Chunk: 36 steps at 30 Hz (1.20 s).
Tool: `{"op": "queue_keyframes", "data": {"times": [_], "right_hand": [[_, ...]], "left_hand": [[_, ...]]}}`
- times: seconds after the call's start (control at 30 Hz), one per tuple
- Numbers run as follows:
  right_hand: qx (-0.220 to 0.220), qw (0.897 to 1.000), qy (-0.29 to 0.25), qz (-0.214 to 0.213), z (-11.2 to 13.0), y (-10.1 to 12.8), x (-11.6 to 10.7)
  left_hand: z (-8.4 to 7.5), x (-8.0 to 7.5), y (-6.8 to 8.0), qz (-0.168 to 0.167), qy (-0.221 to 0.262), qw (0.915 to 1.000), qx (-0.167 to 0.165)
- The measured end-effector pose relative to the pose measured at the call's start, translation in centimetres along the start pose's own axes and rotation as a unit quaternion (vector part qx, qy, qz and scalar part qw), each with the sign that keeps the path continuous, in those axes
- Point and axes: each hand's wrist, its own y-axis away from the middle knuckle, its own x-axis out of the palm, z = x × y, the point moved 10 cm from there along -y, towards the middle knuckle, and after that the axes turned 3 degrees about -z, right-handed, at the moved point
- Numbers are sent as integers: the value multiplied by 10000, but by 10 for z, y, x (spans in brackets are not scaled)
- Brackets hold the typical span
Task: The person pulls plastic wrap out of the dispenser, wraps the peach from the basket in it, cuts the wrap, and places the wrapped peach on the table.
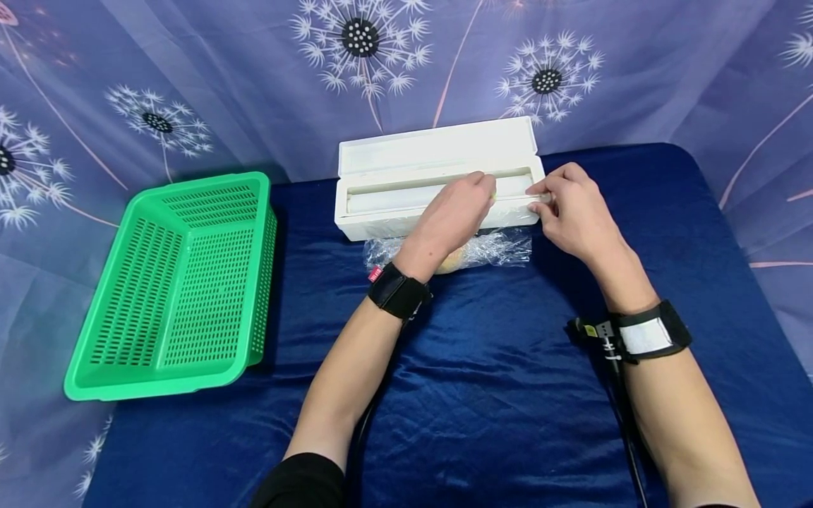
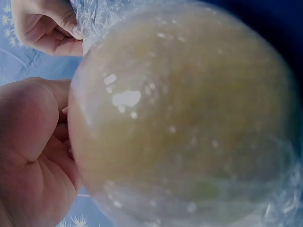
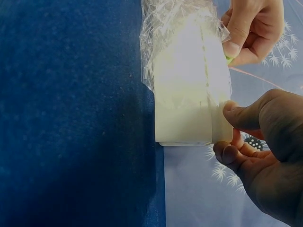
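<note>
We see a long white plastic cling-film dispenser box [image 1: 406, 204] with its lid thrown back, lying across the dark blue cloth-covered table [image 1: 508, 395]; its long axis runs left to right, and its open trough faces up and toward us. Our left hand [image 1: 454, 212] rests on the front edge near the middle, fingers curled as if pinching something at the cutter rail, though we cannot tell exactly what. Our right hand [image 1: 568, 208] pinches the box's right end between thumb and fingertips [image 3: 230, 108].

A sheet of thin clear cling film [image 1: 502, 247] trails from the box's front, just below both hands, draped over a round pale yellow-brown object [image 2: 189, 113] that lies under the left wrist, against the box. We judge the film to be nearly weightless, limp, clingy and easy to tear or bunch, so it is best taken at its free edge with both hands spread wide. The box seems light and stiff, likely to slide on the satin cloth, so it is best steadied at the ends.

A green perforated plastic basket [image 1: 184, 282] sits well off to the left of the left hand.
</note>
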Motion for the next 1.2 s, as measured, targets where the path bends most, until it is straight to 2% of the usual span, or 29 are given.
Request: {"op": "queue_keyframes", "data": {"times": [0.43, 0.73, 1.2], "right_hand": [[32, 10000, -28, -4, -2, 1, -2], [28, 9999, -98, 13, -2, 0, 0], [-38, 9999, -100, -22, -1, -1, 0]], "left_hand": [[-9, 2, -8, -14, -248, 9997, 45], [-15, 4, -12, -25, -124, 9999, 41], [-26, 10, -22, 45, -215, 9996, 156]]}}
